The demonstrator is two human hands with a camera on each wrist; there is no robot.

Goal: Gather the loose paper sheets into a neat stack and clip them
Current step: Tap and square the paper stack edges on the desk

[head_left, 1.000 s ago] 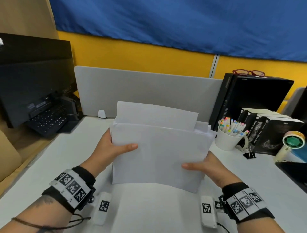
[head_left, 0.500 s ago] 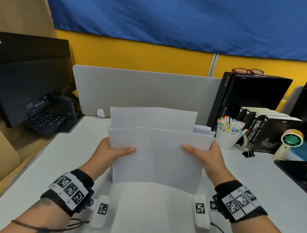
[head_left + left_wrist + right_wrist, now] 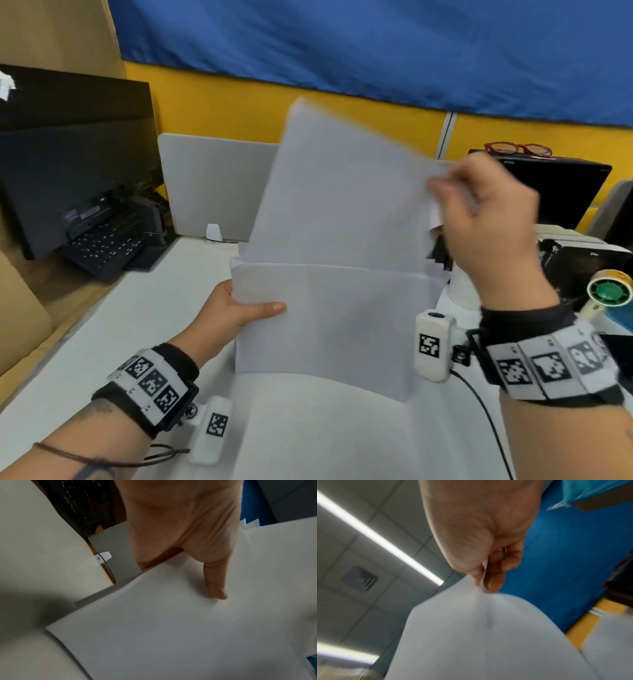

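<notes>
A stack of white paper sheets (image 3: 335,322) stands on edge on the white desk, and my left hand (image 3: 236,308) grips its left side, thumb (image 3: 216,588) across the front sheet (image 3: 171,628). My right hand (image 3: 479,219) is raised at the upper right and pinches the corner of one sheet (image 3: 342,192), which rises tilted from behind the stack. In the right wrist view thumb and forefinger (image 3: 493,580) clamp that sheet (image 3: 479,635) at its edge. The binder clip is not in view.
A grey divider panel (image 3: 212,185) stands behind the papers. A black monitor (image 3: 75,154) and keyboard (image 3: 106,246) sit at the left. At the right are a black box (image 3: 561,185) with red glasses (image 3: 517,149), black boxes (image 3: 582,263) and a green-centred tape roll (image 3: 609,291).
My right hand left the stack's right side, rose and pulled one sheet up out of the back of the stack, tilting it. My left hand kept its hold.
</notes>
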